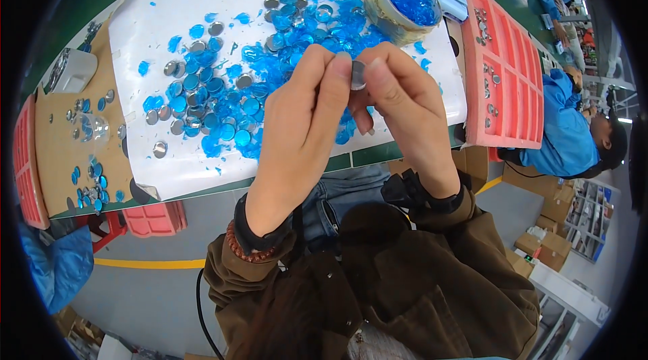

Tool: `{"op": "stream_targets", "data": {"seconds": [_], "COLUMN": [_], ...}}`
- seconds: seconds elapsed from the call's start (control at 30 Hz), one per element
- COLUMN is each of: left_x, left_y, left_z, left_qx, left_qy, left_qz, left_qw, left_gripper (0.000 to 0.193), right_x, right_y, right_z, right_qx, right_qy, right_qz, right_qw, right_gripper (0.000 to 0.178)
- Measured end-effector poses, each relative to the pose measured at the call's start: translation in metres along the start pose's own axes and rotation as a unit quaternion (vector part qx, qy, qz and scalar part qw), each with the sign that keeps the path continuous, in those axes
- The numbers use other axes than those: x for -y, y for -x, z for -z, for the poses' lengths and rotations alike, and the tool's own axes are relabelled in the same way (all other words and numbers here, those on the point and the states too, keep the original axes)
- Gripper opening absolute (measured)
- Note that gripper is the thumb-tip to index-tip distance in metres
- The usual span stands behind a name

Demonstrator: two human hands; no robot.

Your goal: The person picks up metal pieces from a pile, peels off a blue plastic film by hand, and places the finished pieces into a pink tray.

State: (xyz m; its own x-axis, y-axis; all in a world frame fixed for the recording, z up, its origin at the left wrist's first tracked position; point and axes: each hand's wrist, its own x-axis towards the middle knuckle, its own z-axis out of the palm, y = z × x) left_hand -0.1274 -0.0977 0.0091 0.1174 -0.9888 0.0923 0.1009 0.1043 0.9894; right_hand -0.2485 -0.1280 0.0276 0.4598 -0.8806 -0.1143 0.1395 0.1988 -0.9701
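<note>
A small round silver metal disc point(358, 75) is held up between both hands, above the near part of the table. My left hand point(307, 107) pinches its left side with thumb and finger. From the other side, my right hand point(401, 93) grips it with the thumb over its edge, and one fingertip shows below. Beneath and behind the hands lies a spread of blue film scraps point(263, 56) mixed with blue-faced discs point(191, 82) and plain silver discs. What the fingers cover on the disc's far side is hidden.
A tub of blue scraps point(409, 1) stands at the back right. Beside it is a pink compartment tray point(503, 70) with metal pieces. White paper point(138, 36) covers the table. At left are a clear container point(70, 71) and more discs on brown board. Co-workers in blue point(567, 124) sit on the right.
</note>
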Motion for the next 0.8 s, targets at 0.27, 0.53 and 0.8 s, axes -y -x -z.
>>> {"op": "stream_targets", "data": {"seconds": [0.27, 0.53, 0.8], "left_x": [-0.010, -0.013, -0.006], "left_y": [0.004, 0.004, 0.006], "left_z": [0.003, 0.004, 0.002], "left_qx": [0.060, 0.074, 0.022], "left_qy": [0.147, 0.252, 0.133], "left_qz": [0.072, 0.176, 0.075], "left_qw": [0.985, 0.949, 0.988], "left_gripper": [0.020, 0.022, 0.022], "right_x": [0.007, 0.009, 0.019], "right_y": [0.004, 0.008, 0.012], "right_z": [0.012, 0.014, 0.006], "right_qx": [0.079, 0.087, 0.044], "right_qy": [0.045, 0.024, 0.080], "right_qz": [0.030, -0.003, -0.062], "right_qw": [0.995, 0.996, 0.994], "right_gripper": [0.026, 0.024, 0.021]}}
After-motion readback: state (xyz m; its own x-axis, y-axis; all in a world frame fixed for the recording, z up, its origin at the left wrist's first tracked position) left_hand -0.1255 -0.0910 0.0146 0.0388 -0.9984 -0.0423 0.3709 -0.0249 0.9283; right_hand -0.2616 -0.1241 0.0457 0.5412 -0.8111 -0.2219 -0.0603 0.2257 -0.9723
